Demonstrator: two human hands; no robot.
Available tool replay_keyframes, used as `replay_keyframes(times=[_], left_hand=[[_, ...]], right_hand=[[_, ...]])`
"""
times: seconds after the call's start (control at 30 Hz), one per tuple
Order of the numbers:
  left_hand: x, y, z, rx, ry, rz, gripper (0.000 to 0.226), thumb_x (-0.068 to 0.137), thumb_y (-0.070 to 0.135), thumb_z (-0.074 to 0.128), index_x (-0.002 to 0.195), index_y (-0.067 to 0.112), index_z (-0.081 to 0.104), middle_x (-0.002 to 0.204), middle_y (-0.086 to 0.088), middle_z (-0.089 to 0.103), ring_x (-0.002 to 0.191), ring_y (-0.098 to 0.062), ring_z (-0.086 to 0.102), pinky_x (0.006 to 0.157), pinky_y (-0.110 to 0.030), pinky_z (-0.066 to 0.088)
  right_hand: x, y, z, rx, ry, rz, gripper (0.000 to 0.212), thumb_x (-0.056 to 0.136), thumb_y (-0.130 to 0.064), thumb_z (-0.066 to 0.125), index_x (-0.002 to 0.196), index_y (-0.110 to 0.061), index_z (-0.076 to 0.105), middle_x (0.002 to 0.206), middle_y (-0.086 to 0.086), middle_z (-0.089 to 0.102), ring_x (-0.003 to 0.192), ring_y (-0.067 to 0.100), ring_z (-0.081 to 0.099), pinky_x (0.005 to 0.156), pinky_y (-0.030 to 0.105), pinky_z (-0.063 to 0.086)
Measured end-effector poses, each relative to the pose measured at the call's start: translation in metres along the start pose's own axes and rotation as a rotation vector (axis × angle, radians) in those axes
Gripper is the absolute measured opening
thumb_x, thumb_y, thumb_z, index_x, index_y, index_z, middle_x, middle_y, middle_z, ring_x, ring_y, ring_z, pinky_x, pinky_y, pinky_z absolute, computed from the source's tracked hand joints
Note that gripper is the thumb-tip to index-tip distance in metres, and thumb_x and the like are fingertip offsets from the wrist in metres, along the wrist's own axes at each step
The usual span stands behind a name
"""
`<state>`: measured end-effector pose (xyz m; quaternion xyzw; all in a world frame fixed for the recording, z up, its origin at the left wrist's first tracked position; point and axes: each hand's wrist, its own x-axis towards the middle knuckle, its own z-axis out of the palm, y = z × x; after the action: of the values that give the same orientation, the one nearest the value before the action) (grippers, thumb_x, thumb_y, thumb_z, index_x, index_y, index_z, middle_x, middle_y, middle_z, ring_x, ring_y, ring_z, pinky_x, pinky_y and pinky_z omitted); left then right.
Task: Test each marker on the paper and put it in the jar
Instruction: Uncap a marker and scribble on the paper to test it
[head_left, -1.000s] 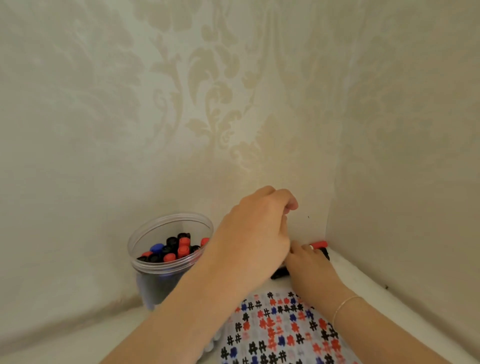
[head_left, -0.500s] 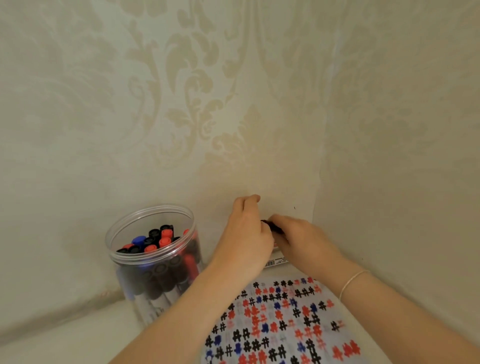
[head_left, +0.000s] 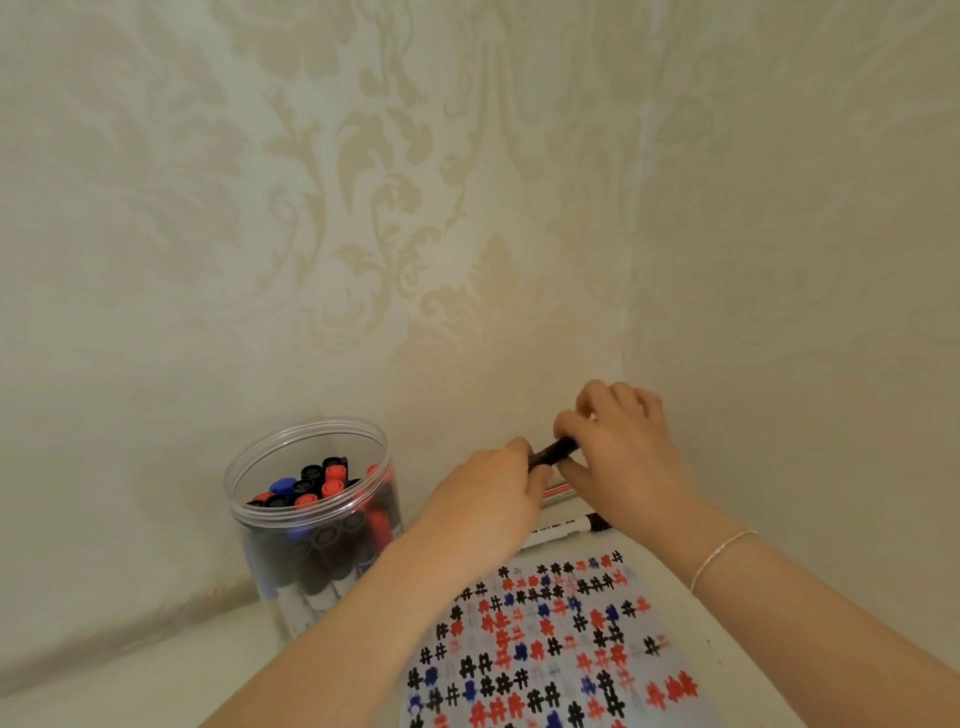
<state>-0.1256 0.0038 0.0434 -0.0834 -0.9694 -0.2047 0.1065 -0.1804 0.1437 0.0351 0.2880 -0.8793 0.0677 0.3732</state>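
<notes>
Both hands hold one black marker above the table near the wall corner. My left hand grips its left part, and my right hand pinches the black end on the right. A clear plastic jar stands open at the left with several black, red and blue capped markers upright inside. The paper, covered in black, red and blue hash marks, lies in front of my hands. Two more markers lie on the table behind the paper: a white one with a black cap and a red-striped one.
Patterned wallpaper walls meet in a corner right behind my hands. The white table top runs from the jar to the right wall. A thin bracelet is on my right wrist.
My hands rose from the markers on the table with the black marker between them. The right hand has moved up and to the right along it. The camera tilted slightly.
</notes>
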Motion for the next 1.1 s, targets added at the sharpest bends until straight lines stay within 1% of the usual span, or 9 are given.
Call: replay_keyframes(times=[0.1, 0.17, 0.23, 0.33, 0.47, 0.67, 0.87, 0.93, 1.1], left_hand=[[-0.003, -0.001, -0.004, -0.24, 0.106, -0.049, 0.018, 0.095, 0.035, 0.052, 0.109, 0.024, 0.054, 0.081, 0.01, 0.059, 0.065, -0.004, 0.058, 0.05, -0.012, 0.038], [-0.005, 0.0, -0.007, -0.488, 0.194, -0.132, 0.041, 0.088, 0.034, 0.063, 0.123, 0.029, 0.043, 0.098, 0.011, 0.059, 0.082, 0.002, 0.057, 0.062, -0.008, 0.04], [-0.005, -0.002, -0.009, -0.527, 0.15, -0.15, 0.058, 0.086, 0.035, 0.064, 0.136, 0.024, 0.035, 0.126, 0.009, 0.05, 0.108, -0.003, 0.052, 0.082, -0.013, 0.038], [-0.006, 0.001, -0.008, -0.391, -0.07, -0.036, 0.036, 0.093, 0.037, 0.054, 0.125, 0.021, 0.048, 0.113, 0.007, 0.058, 0.098, -0.008, 0.057, 0.084, -0.023, 0.043], [-0.007, 0.003, -0.003, -0.598, -0.161, 0.023, 0.009, 0.099, 0.029, 0.044, 0.102, 0.026, 0.052, 0.082, 0.007, 0.063, 0.073, -0.006, 0.06, 0.075, -0.028, 0.053], [-0.012, -0.001, 0.001, -0.507, -0.079, 0.089, 0.023, 0.1, 0.039, 0.035, 0.109, 0.028, 0.054, 0.083, 0.019, 0.057, 0.073, 0.005, 0.054, 0.071, -0.017, 0.042], [-0.016, 0.0, 0.002, -0.536, -0.014, 0.159, 0.034, 0.095, 0.044, 0.043, 0.064, 0.039, 0.056, 0.044, 0.014, 0.044, 0.043, -0.001, 0.036, 0.05, -0.021, 0.03], [-0.013, 0.003, 0.0, -0.478, -0.01, 0.155, 0.031, 0.089, 0.056, 0.043, 0.07, 0.034, 0.053, 0.049, 0.013, 0.042, 0.043, -0.001, 0.034, 0.048, -0.02, 0.028], [-0.021, 0.003, 0.0, -0.263, -0.023, 0.016, 0.068, 0.063, 0.081, 0.031, 0.091, 0.021, 0.049, 0.068, 0.01, 0.05, 0.056, -0.005, 0.045, 0.052, -0.02, 0.033]], right_hand=[[-0.002, -0.005, -0.001, 0.012, -0.121, -0.057, 0.01, 0.075, -0.019, 0.073, 0.073, -0.013, 0.067, 0.081, 0.003, 0.049, 0.068, 0.024, 0.048, 0.063, 0.033, 0.031], [0.002, -0.01, -0.006, 0.438, -0.227, 0.355, 0.008, 0.086, -0.015, 0.064, 0.089, -0.008, 0.065, 0.085, 0.004, 0.055, 0.069, 0.022, 0.056, 0.059, 0.033, 0.043], [0.008, -0.01, -0.012, 1.014, -0.256, 0.719, 0.004, 0.081, -0.004, 0.067, 0.084, -0.002, 0.066, 0.077, 0.011, 0.065, 0.062, 0.019, 0.062, 0.056, 0.028, 0.052], [0.012, -0.014, -0.024, 1.449, -0.251, 0.812, 0.018, 0.079, -0.012, 0.073, 0.073, 0.004, 0.065, 0.057, 0.008, 0.061, 0.047, 0.016, 0.053, 0.048, 0.025, 0.047], [0.015, -0.017, -0.032, 1.468, -0.263, 0.752, 0.028, 0.085, -0.024, 0.068, 0.067, -0.003, 0.062, 0.05, 0.007, 0.052, 0.042, 0.015, 0.043, 0.042, 0.022, 0.039], [0.011, -0.016, -0.036, 1.452, -0.386, 0.61, 0.014, 0.084, -0.01, 0.067, 0.085, 0.004, 0.069, 0.063, 0.008, 0.061, 0.053, 0.016, 0.055, 0.046, 0.021, 0.044], [0.006, -0.002, -0.046, 1.615, -0.496, 0.565, 0.017, 0.087, -0.005, 0.061, 0.097, 0.004, 0.071, 0.075, 0.012, 0.067, 0.064, 0.019, 0.065, 0.054, 0.024, 0.053], [0.005, 0.0, -0.046, 1.669, -0.448, 0.606, 0.016, 0.089, -0.008, 0.058, 0.092, 0.004, 0.069, 0.075, 0.012, 0.065, 0.063, 0.019, 0.063, 0.056, 0.029, 0.054], [-0.01, 0.011, -0.041, 1.663, -0.092, 0.933, 0.023, 0.09, -0.023, 0.06, 0.085, -0.002, 0.066, 0.076, 0.012, 0.067, 0.055, 0.02, 0.061, 0.052, 0.028, 0.053]])
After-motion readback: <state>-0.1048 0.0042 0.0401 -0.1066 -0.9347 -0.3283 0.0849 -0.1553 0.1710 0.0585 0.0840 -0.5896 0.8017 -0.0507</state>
